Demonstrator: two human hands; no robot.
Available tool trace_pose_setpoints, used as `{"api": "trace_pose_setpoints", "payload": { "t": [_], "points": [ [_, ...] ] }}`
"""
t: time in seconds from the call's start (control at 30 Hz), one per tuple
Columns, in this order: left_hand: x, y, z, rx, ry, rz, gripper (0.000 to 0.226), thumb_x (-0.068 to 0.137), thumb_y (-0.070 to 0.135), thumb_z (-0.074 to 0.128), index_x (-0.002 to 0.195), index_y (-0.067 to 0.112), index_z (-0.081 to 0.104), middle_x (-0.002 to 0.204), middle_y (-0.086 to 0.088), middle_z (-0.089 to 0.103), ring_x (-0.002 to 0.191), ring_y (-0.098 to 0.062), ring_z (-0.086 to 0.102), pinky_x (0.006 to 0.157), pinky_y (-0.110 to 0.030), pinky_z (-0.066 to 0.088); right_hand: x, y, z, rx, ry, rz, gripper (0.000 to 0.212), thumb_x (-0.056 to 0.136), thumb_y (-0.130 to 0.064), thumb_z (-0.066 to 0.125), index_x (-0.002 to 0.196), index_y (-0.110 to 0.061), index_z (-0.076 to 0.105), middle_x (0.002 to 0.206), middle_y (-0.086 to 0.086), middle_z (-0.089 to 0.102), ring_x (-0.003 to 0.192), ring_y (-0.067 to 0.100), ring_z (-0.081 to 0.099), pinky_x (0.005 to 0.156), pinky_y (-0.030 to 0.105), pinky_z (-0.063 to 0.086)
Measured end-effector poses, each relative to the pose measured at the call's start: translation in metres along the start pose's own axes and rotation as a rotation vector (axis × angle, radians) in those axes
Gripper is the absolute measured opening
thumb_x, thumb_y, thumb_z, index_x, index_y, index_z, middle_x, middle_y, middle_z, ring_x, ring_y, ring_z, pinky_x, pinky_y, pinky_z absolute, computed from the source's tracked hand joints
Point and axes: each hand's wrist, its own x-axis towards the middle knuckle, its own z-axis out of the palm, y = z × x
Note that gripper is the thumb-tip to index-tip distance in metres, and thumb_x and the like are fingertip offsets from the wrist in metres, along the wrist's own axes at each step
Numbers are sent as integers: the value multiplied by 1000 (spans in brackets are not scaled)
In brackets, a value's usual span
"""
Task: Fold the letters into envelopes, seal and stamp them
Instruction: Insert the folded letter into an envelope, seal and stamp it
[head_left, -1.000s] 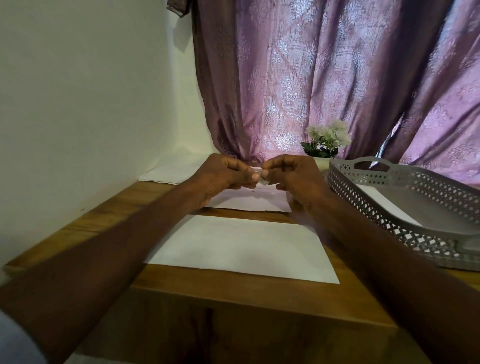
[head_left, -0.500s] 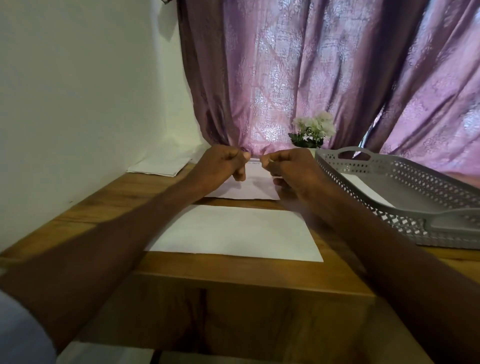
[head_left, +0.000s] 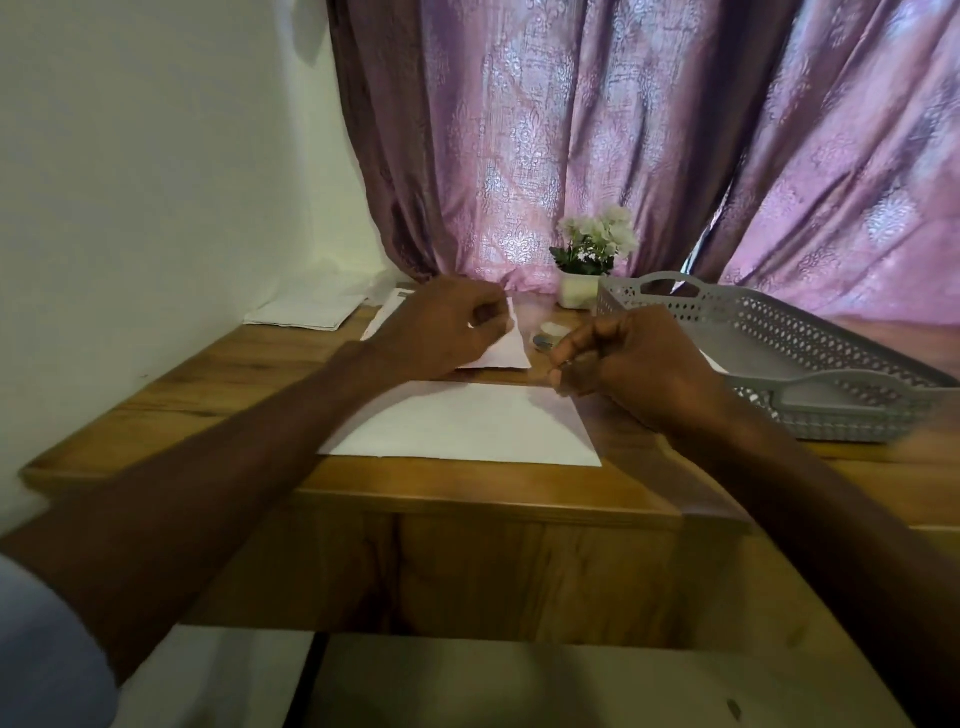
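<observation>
Wooden desk (head_left: 218, 395), purple curtain (head_left: 597, 130), white wall (head_left: 130, 156)

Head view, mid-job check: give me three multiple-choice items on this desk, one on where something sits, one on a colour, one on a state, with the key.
1. Where does the flower pot stand?
A. inside the tray
B. at the desk's back edge, before the curtain, left of the tray
C. on the near white sheet

2. What colour is the perforated tray?
A. grey
B. red
C. green

3. How does the near white sheet lie?
A. rolled into a tube
B. crumpled into a ball
C. flat on the wooden desk

Key:
1 B, the pot sits by the curtain, just beyond the tray's left corner.
2 A, its lattice walls and handles are grey.
3 C, it lies spread flat on the wooden desk, between the left hand and right hand.
</observation>
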Motion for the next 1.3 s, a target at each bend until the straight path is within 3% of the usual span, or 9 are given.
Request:
{"api": "trace_pose_setpoints", "payload": {
  "t": [0.2, 0.4, 0.57, 0.77, 0.87, 0.97, 1.07, 1.2, 1.3],
  "points": [
    [-40, 46, 16, -2, -220, -46, 31, 91, 51, 63, 110, 30, 74, 110, 8, 73, 96, -14, 64, 87, -45, 57, -28, 5, -7, 134, -112, 158, 21, 77, 5, 83, 90, -12, 80, 73, 2, 77, 64, 13, 73, 60, 24, 61],
    [-55, 55, 22, -79, -206, -128, 15, 93, 46, 70, 105, 38, 66, 118, 8, 66, 103, -12, 57, 95, -46, 52, -36, 4, -3, 91, -145, 158, 10, 83, 1, 79, 85, -8, 82, 78, 9, 78, 61, 8, 68, 57, 17, 56],
    [-54, 57, 25, -12, -201, -128, 24, 93, 52, 66, 110, 35, 68, 120, 7, 66, 106, -12, 56, 96, -46, 48, -36, 6, -5, 37, -120, 165, 7, 82, -2, 80, 83, -9, 82, 79, 10, 79, 67, 17, 63, 62, 29, 51],
    [-54, 55, 25, -38, -203, -142, 21, 92, 52, 66, 107, 37, 67, 121, 8, 66, 104, -9, 55, 95, -45, 50, -31, 11, -11, -9, -231, 116, 9, 79, -5, 85, 85, -10, 81, 76, 7, 78, 64, 12, 69, 59, 24, 55],
    [-54, 55, 26, -42, -197, -134, 21, 92, 52, 66, 106, 38, 66, 119, 7, 66, 101, -9, 55, 95, -47, 50, -27, 10, -13, -41, -284, 99, 15, 76, -6, 88, 89, -10, 81, 74, 11, 76, 63, 16, 65, 58, 28, 54],
    [-54, 55, 27, -40, -201, -136, 17, 90, 55, 64, 103, 44, 62, 118, 9, 66, 100, -8, 55, 95, -49, 51, -24, 8, -14, -71, -336, 70, 18, 76, -3, 87, 92, -6, 79, 61, -3, 70, 54, 6, 61, 52, 21, 51],
    [-54, 55, 27, -40, -201, -141, 18, 90, 56, 64, 102, 44, 61, 118, 9, 66, 101, -9, 55, 95, -50, 52, -23, 7, -15, -96, -338, 70, 19, 76, -3, 87, 94, -5, 78, 61, -5, 70, 53, 4, 62, 51, 21, 51],
    [-54, 56, 26, -41, -214, -143, 17, 90, 54, 65, 103, 43, 61, 118, 8, 66, 102, -10, 55, 96, -52, 51, -25, 5, -15, -125, -349, 64, 19, 77, -7, 87, 94, -6, 78, 73, 13, 74, 65, 21, 64, 61, 31, 54],
    [-55, 56, 25, -55, -213, -145, 19, 91, 53, 65, 105, 41, 63, 118, 7, 66, 103, -11, 55, 96, -51, 51, -25, 4, -15, -125, -362, 66, 21, 77, -6, 86, 96, -5, 77, 81, 27, 72, 65, 24, 63, 64, 35, 54]
  ]
}}
